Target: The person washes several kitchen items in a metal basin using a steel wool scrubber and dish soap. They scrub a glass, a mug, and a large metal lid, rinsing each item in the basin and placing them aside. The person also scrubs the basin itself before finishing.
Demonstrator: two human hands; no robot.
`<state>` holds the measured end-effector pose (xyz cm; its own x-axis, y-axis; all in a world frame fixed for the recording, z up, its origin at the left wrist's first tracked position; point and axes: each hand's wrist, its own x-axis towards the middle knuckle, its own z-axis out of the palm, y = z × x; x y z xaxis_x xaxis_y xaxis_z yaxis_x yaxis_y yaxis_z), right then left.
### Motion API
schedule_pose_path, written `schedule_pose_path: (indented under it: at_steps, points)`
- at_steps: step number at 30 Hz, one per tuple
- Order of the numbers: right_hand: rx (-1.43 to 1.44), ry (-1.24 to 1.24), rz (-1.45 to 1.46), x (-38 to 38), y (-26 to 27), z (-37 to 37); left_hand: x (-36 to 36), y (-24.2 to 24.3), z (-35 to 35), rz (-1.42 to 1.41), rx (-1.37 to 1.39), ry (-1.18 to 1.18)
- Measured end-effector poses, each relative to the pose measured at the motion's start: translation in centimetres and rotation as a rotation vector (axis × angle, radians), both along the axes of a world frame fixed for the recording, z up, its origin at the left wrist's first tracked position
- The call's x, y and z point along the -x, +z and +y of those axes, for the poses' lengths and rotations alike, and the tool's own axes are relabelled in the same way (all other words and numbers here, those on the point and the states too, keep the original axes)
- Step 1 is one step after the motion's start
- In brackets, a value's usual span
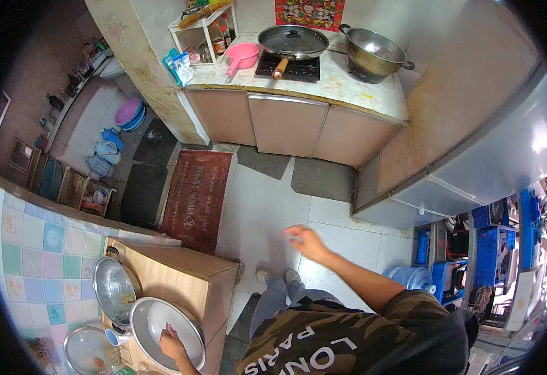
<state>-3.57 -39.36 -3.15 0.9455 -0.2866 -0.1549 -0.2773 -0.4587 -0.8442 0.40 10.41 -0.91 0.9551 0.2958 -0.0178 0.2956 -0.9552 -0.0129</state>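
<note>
My left hand (pixel 172 344) is over the inside of a wide stainless steel basin (pixel 191 323) on a light wood cabinet (pixel 175 274). A small dark bit shows at its fingertips, too small to name; whether the fingers grip it is unclear. My right hand (pixel 308 243) hangs in the air above the white tiled floor (pixel 264 220), fingers loosely bent and apart, holding nothing. Behind the basin stands a steel wok (pixel 114 290) with black handles and some liquid inside. A mug (pixel 116 336) with a blue inside sits beside the basin, close to a clear lid (pixel 88 349).
Across the floor, a counter (pixel 339 89) bears a lidded frying pan (pixel 293 44), a pink dipper (pixel 243 56) and a two-handled wok (pixel 374 54). A red mat (pixel 198 201) lies by the doorway. At right are a refrigerator (pixel 480 154), a water jug (pixel 407 279) and blue crates (pixel 494 253).
</note>
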Motion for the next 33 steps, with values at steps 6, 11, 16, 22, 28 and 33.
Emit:
schedule_pose_path:
  at_steps: [6, 11, 16, 22, 28, 33]
  points:
    - [0.21, -0.275, -0.011, 0.5, 2.2, -8.2, -2.4, 0.0, 0.6, -0.102, 0.075, 0.017]
    - [0.414, -0.419, -0.104, -1.6, 4.3, -13.2, -5.9, 3.1, -0.8, -0.186, 0.142, 0.069]
    - [0.536, -0.513, -0.176, -9.9, 7.2, -22.1, -9.0, 6.6, -2.8, -0.043, 0.221, 0.126]
    - [0.635, -0.432, -0.329, -29.8, 11.1, -39.4, -10.0, 3.0, -4.1, -0.19, -0.366, 0.134]
    - [0.637, -0.412, -0.136, -49.6, 10.8, -54.9, -9.3, 7.8, -13.6, -0.031, -0.327, 0.409]
    - [0.768, -0.226, 0.226, -57.5, 9.4, -57.9, -13.1, 14.4, -25.7, -0.014, -0.611, 0.149]
